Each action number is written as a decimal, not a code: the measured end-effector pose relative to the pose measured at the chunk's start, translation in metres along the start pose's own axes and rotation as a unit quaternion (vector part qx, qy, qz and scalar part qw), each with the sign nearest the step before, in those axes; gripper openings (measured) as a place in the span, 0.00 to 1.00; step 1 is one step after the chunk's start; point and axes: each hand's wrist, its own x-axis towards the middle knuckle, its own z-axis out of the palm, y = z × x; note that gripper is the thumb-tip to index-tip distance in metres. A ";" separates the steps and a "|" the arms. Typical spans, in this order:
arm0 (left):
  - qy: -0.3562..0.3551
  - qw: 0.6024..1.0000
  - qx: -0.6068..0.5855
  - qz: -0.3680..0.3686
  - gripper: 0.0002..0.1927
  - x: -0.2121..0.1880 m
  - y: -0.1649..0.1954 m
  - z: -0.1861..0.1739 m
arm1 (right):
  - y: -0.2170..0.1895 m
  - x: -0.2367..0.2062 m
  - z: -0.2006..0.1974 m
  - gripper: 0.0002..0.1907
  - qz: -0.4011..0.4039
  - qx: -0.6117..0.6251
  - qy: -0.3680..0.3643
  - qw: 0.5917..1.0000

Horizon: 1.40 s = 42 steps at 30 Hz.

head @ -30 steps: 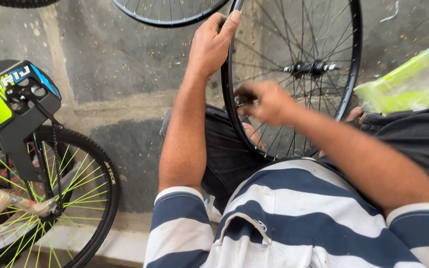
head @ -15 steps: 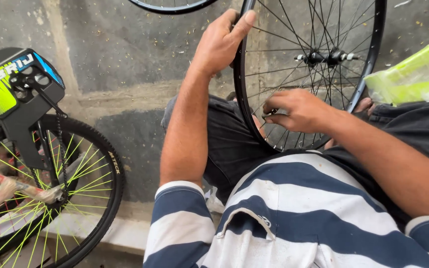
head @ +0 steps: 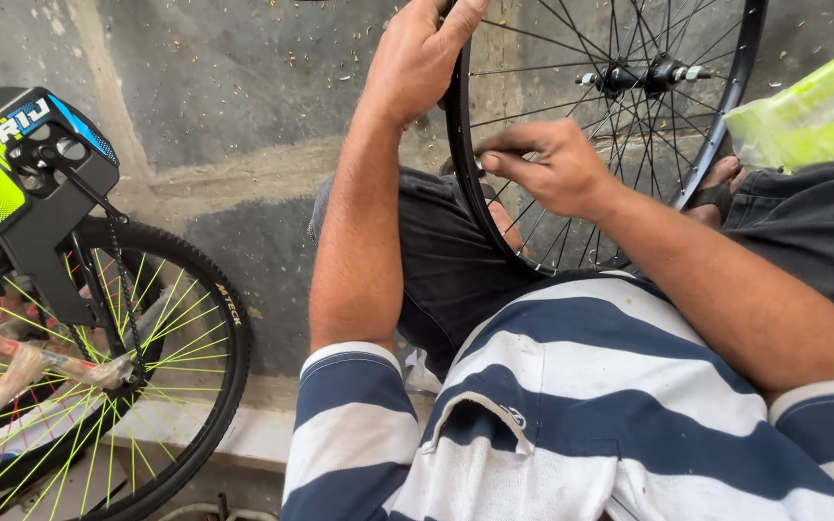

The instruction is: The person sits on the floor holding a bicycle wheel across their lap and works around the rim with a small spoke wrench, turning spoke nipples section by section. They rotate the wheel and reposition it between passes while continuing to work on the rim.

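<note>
1. Your left hand (head: 417,58) grips the black rim of the bare wheel (head: 459,154) near its top, fingers curled over the edge. Keep the wheel upright between your knees on the concrete floor (head: 214,87).
2. Your right hand (head: 547,169) pinches at a spoke (head: 552,92) beside the rim; whether it holds a small tool, I cannot tell. Turn in small steps.
3. Mind the hub (head: 644,75); stay clear of the bicycle (head: 98,328) at the floor's left edge.
</note>
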 end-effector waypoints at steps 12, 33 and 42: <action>0.004 0.999 0.029 0.023 0.26 -0.005 -0.012 -0.005 | -0.008 0.012 0.013 0.21 -0.017 -0.115 -0.055 0.992; -0.025 0.999 0.026 -0.024 0.25 -0.004 -0.010 -0.003 | 0.008 0.001 0.001 0.19 -0.078 0.013 -0.058 0.995; 0.008 0.999 0.033 0.027 0.24 -0.003 0.006 -0.005 | 0.007 0.005 0.020 0.19 -0.034 -0.239 0.039 0.970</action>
